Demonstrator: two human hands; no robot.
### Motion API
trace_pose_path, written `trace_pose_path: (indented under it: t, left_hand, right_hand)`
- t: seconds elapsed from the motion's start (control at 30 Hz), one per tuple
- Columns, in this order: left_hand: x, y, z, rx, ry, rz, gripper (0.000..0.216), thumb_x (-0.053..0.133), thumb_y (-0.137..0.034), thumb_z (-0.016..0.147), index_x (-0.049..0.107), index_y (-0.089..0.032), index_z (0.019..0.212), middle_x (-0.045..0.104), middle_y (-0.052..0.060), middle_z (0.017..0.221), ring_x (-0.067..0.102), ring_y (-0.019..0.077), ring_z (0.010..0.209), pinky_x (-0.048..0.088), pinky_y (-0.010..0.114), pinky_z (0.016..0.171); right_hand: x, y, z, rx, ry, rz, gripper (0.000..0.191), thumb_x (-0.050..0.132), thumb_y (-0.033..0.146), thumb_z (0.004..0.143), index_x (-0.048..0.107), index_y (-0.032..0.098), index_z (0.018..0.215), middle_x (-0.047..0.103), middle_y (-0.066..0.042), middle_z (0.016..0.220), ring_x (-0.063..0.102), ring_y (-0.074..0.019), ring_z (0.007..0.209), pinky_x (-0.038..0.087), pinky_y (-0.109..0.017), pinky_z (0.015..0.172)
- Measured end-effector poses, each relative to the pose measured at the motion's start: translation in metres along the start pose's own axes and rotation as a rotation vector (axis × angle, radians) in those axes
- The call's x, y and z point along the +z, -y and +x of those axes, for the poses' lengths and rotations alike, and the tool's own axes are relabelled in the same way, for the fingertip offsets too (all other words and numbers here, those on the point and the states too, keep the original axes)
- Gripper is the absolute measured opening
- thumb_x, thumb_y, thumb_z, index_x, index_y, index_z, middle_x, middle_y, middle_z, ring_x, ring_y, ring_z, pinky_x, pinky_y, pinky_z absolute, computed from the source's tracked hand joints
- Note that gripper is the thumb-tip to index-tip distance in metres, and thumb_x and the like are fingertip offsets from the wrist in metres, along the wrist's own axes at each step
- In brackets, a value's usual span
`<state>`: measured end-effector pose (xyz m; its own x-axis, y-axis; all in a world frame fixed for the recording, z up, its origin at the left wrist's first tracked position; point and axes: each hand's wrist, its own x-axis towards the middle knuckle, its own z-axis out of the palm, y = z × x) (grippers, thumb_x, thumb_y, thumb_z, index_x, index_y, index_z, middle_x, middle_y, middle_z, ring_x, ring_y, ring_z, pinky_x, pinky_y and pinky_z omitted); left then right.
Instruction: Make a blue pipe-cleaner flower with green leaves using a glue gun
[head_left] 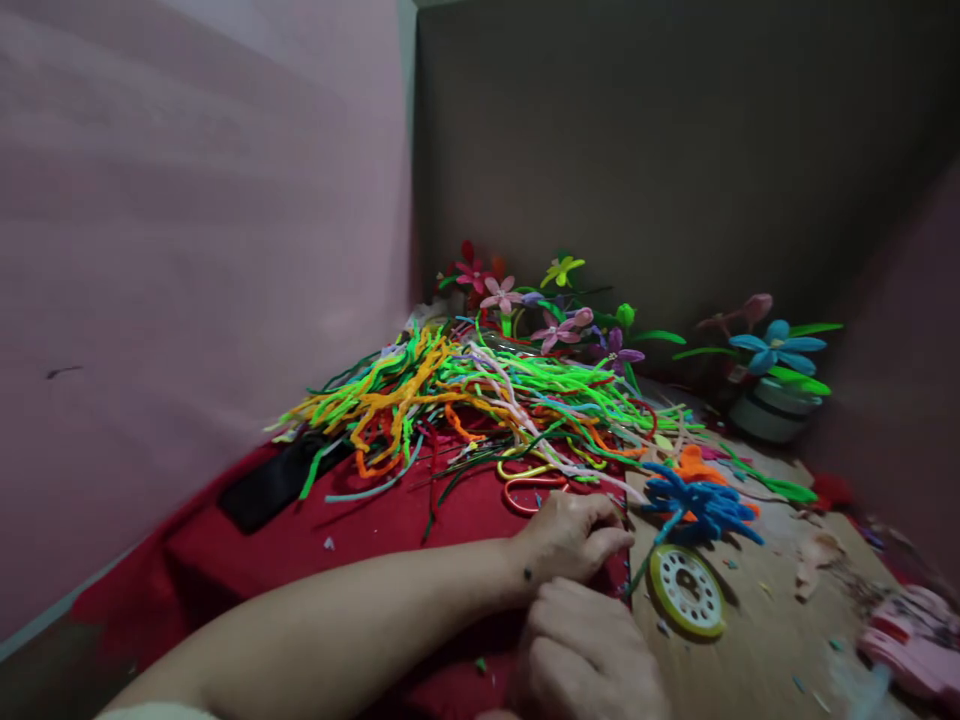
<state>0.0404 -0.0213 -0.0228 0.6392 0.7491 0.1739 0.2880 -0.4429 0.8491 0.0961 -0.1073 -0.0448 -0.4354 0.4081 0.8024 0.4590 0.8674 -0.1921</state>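
My left hand reaches in from the lower left with its fingers curled, just in front of the scissors with yellow and red handle loops. Below it, close against its wrist, my right hand is closed in a fist. Whatever either hand grips is hidden. Right of both hands lies a blue pipe-cleaner flower, its thin stem running down toward them. Next to that stem rests a roll of yellow-green tape on a white core. An orange pipe-cleaner piece sits behind the blue one.
A big heap of coloured pipe cleaners spreads over the red cloth. Finished flowers stand behind it, and a pot holds a blue flower. A black phone-like object lies left; a pink tool lies right.
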Motion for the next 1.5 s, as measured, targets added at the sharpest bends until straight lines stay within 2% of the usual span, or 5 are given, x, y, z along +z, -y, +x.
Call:
trace_pose_path:
  t: [0.27,0.4,0.57,1.1,1.5]
  left_hand:
    - [0.001,0.003,-0.001,-0.001,-0.028,0.007,0.013,0.061,-0.023,0.074,0.068,-0.013,0.074,0.06,0.0,0.062,0.049,0.0097,0.057,0.038,0.02,0.058]
    - [-0.001,0.008,0.003,-0.095,-0.021,-0.188,0.011,0.061,-0.023,0.071,0.065,-0.013,0.068,0.057,-0.002,0.06,0.05,0.0106,0.06,0.039,0.02,0.057]
    - [-0.016,-0.001,0.008,-0.171,-0.041,-0.402,0.02,0.053,-0.03,0.077,0.058,-0.013,0.066,0.051,-0.004,0.054,0.045,0.0072,0.049,0.036,0.019,0.048]
    - [-0.086,-0.04,0.003,-0.069,0.195,-0.289,0.011,0.063,-0.021,0.073,0.066,-0.012,0.079,0.055,-0.003,0.057,0.043,0.0057,0.05,0.034,0.017,0.047]
    - [-0.068,-0.04,-0.006,0.104,0.004,-0.111,0.012,0.06,-0.026,0.075,0.062,-0.014,0.072,0.059,0.001,0.064,0.052,0.0107,0.056,0.041,0.021,0.052]
  right_hand:
    - [-0.013,-0.009,0.004,-0.034,-0.075,-0.041,0.034,0.045,0.02,0.088,0.044,0.018,0.053,0.041,0.001,0.044,0.037,-0.0104,0.043,0.025,-0.025,0.043]
    - [-0.027,-0.007,0.008,0.555,0.019,0.366,0.025,0.047,0.026,0.088,0.053,0.017,0.065,0.05,-0.001,0.056,0.047,-0.0111,0.051,0.035,-0.022,0.048]
    - [-0.041,-0.014,0.034,1.161,-0.372,0.991,0.021,0.057,0.033,0.08,0.057,0.017,0.067,0.053,0.001,0.057,0.043,-0.0077,0.045,0.031,-0.02,0.042]
    - [-0.047,-0.034,0.029,1.128,-0.495,0.911,0.01,0.065,0.027,0.077,0.068,0.018,0.079,0.063,0.0,0.065,0.047,-0.0077,0.054,0.037,-0.021,0.053]
    - [-0.051,-0.033,0.03,1.095,-0.435,0.807,0.013,0.062,0.029,0.079,0.068,0.017,0.079,0.058,0.001,0.062,0.046,-0.0085,0.054,0.035,-0.023,0.053]
